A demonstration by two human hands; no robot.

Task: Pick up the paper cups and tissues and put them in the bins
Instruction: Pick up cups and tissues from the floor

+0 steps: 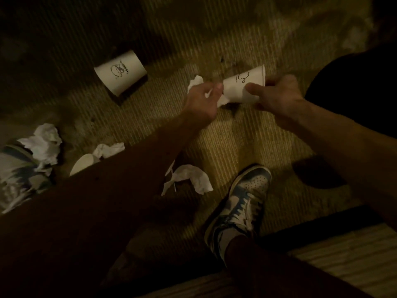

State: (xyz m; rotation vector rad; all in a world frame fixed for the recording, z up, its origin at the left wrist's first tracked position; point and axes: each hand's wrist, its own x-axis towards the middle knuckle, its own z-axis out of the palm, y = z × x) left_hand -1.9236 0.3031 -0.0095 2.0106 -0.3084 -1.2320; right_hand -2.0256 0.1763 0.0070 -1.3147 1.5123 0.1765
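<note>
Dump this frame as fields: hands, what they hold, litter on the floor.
left hand: grips held tissue
right hand: grips held cup, turned sideways
floor cups: printed cup on its side; plain cup partly behind the arm
floor tissues: far-left tissue; middle tissue; tissue by the shoe
shoe: right foot
bins: none identifiable

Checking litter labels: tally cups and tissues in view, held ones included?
Cups: 3 (held cup, far cup, near cup, partly hidden by an arm)
Tissues: 4 (held tissue, left tissue, middle tissue, near tissue)
Total: 7
</note>
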